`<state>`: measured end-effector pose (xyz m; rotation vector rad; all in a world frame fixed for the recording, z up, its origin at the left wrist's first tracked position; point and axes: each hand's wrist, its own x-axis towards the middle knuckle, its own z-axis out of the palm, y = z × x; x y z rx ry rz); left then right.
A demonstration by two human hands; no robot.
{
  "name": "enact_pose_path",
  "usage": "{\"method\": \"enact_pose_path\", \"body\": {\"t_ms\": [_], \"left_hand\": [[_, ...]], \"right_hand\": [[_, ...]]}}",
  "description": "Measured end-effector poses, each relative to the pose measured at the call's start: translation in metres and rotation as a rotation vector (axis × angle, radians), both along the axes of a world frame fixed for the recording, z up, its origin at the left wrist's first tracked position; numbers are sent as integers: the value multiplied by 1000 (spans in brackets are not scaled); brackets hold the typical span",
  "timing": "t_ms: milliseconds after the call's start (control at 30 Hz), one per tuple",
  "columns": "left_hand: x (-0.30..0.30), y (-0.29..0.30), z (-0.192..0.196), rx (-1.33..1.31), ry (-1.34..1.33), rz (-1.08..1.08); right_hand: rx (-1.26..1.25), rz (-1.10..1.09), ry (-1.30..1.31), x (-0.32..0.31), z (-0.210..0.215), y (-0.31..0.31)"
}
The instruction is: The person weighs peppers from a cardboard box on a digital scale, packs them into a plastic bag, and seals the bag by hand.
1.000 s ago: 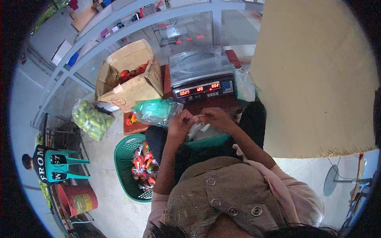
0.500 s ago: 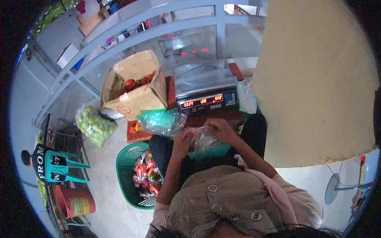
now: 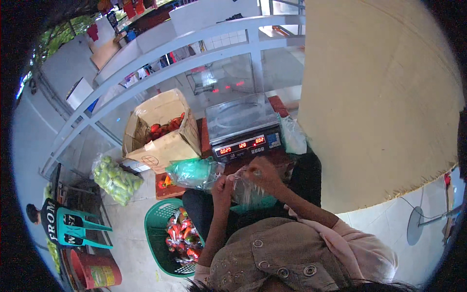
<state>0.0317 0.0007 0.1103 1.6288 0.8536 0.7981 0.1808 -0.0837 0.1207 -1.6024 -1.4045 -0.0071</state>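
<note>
Centrally in the head view, the left hand (image 3: 222, 187) pinches a clear plastic bag (image 3: 249, 192) near mid-frame; the right hand (image 3: 263, 173) curls beside its top, grip unclear. A scale (image 3: 243, 119) stands above; a green basket (image 3: 155, 225) holds wrapped peppers (image 3: 184, 233) lower left.

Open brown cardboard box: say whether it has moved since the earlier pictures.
No; the open brown cardboard box still stands just left of the grey-and-black weighing scale.

At left, a person (image 3: 49, 221) occupies a teal chair (image 3: 73, 230) beside a red bucket (image 3: 109, 261); a tan board (image 3: 379, 97) borders the right.
</note>
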Motion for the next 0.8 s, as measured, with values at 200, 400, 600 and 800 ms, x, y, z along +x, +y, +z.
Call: {"method": "enact_pose_path", "body": {"t_ms": [200,400,600,800], "left_hand": [[9,-12,2,52,-41,-69],[12,-17,13,41,-24,-52],[5,-9,10,-241,-148,-134],[6,-17,19,-288,-176,-111]], "right_hand": [[-112,304,504,-26,-15,-2],[-175,316,420,-7,-17,1],[-82,305,797,8,-11,0],[-187,351,855,-2,7,-5]]}}
